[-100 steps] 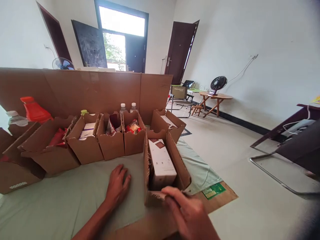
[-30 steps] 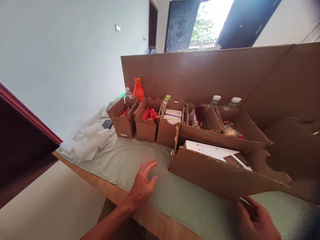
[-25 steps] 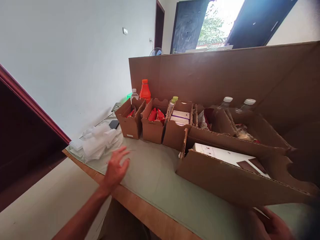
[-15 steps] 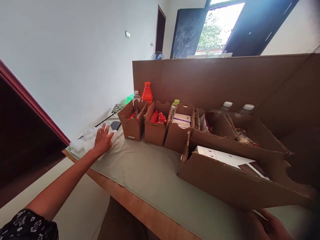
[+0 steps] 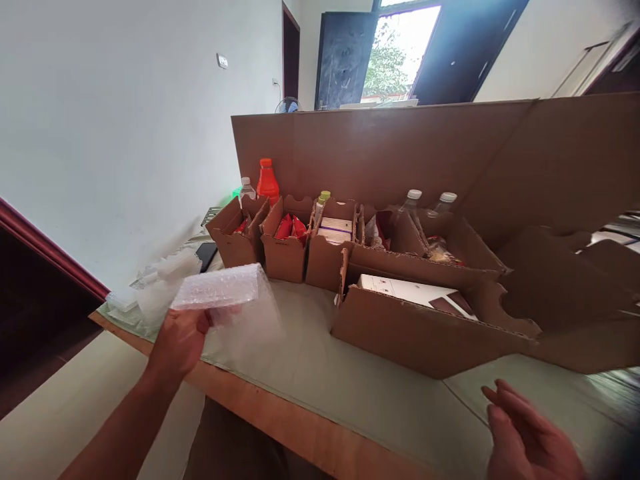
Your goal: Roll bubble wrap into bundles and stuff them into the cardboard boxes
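My left hand (image 5: 183,340) is closed on a sheet of bubble wrap (image 5: 220,288), raised over the table's front left part. The wrap is clear and folded over, and its loose end hangs down to the right. Behind it, more crumpled clear wrap (image 5: 167,272) lies at the table's left end beside a dark phone-like slab (image 5: 205,255). My right hand (image 5: 530,433) is at the lower right, palm turned inward, fingers stretched out and apart from the thumb. It holds nothing. Nearest to it is the long cardboard box (image 5: 430,343) with a white carton (image 5: 400,291) inside.
Several open cardboard bins stand in a row, one with red packets (image 5: 291,228), another with a stack of pale packs (image 5: 336,229). Behind them are an orange-red bottle (image 5: 268,182) and clear bottles with white caps (image 5: 414,195). A tall cardboard panel (image 5: 380,150) borders the back.
My left hand has picked a piece of bubble wrap off the pile and brought it closer and right. My right hand has come up from beside the long box. The view has swung right.
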Demonstrator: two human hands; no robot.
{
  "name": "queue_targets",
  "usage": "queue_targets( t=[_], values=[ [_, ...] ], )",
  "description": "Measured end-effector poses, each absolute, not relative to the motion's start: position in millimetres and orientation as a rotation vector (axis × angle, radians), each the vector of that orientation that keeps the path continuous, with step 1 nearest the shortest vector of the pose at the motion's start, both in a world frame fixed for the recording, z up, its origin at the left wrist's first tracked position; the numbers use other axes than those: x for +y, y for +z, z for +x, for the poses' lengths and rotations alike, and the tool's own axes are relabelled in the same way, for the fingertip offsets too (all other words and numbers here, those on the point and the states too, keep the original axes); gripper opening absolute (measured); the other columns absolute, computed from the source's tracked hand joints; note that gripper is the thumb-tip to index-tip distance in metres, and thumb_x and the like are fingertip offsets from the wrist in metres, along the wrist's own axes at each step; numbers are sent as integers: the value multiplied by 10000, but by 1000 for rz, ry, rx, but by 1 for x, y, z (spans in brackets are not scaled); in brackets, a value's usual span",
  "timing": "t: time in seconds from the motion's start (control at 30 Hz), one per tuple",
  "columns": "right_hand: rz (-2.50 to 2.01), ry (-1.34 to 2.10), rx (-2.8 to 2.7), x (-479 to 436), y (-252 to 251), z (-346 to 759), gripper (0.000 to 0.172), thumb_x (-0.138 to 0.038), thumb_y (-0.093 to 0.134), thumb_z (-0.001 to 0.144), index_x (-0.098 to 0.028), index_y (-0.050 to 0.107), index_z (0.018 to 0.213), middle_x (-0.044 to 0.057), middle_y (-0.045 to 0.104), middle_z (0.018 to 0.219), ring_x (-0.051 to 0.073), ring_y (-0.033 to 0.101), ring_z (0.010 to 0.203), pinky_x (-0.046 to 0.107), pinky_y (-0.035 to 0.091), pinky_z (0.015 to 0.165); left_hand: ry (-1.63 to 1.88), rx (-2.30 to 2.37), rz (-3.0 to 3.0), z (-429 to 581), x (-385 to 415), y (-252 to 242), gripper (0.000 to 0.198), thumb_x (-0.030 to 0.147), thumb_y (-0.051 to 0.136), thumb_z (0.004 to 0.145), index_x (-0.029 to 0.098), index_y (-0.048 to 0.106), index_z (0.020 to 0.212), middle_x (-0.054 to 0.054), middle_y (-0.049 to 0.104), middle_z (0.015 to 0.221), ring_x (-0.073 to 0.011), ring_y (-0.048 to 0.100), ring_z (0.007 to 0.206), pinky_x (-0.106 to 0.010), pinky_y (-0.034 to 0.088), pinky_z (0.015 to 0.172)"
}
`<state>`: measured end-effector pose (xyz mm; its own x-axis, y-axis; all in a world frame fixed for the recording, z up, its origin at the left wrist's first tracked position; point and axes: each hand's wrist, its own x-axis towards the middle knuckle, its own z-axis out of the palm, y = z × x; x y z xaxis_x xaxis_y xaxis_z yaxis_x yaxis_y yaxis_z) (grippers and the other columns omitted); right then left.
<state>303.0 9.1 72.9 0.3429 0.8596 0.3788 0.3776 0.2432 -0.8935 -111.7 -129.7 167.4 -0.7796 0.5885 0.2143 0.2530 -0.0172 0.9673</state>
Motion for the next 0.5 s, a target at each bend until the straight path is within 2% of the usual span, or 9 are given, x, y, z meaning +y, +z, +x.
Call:
queue_targets(
  t=[0.1, 0.17, 0.23, 0.3, 0.4, 0.5],
  values=[
    [-1233, 803, -1377, -36, 71, 275, 487, -555, 661, 879, -224, 656, 1236, 162, 625, 1383, 383, 596, 1250, 542, 484, 1033, 1764, 1751, 813, -56, -119, 149, 314, 449, 671, 765, 221, 764, 960, -64, 771, 867, -315, 712, 954, -416, 598, 808],
    [-1049, 1182, -1474, -63, 65, 249, 691, -666, 719, 796, -250, 615, 1338, 163, 610, 1408, 381, 618, 1218, 492, 544, 957, 1698, 1554, 709, -18, -108, 134, 408, 505, 618, 804, 195, 759, 1030, -83, 781, 933, -313, 722, 981, -435, 597, 838],
    [-882, 1563, -1402, -80, 59, 225, 846, -739, 733, 746, -265, 548, 1422, 158, 622, 1396, 361, 646, 1184, 453, 563, 922, 1644, 1337, 540, 13, -101, 119, 455, 506, 676, 768, 170, 747, 1066, -98, 783, 986, -308, 715, 1030, -422, 584, 875],
    [-832, 1807, -1290, -89, 56, 211, 732, -690, 735, 790, -253, 591, 1360, 139, 695, 1271, 317, 690, 1084, 404, 560, 887, 1589, 1193, 417, 29, -100, 108, 485, 476, 768, 703, 154, 735, 1064, -111, 780, 1012, -301, 709, 1038, -394, 574, 866],
    [-924, 1867, -1261, -92, 58, 210, 426, -569, 711, 883, -221, 683, 1127, 96, 750, 1074, 246, 696, 947, 321, 532, 825, 1542, 1235, 409, 28, -105, 95, 519, 486, 818, 668, 153, 702, 1048, -122, 766, 1021, -267, 719, 922, -347, 570, 733],
    [-920, 1921, -1331, -94, 62, 221, 407, -563, 695, 899, -220, 680, 1117, 82, 745, 1039, 227, 682, 921, 306, 519, 805, 1517, 1491, 587, 10, -110, 88, 490, 527, 765, 699, 162, 686, 1016, -86, 748, 922, -198, 684, 745, -301, 539, 621]
  ],
)
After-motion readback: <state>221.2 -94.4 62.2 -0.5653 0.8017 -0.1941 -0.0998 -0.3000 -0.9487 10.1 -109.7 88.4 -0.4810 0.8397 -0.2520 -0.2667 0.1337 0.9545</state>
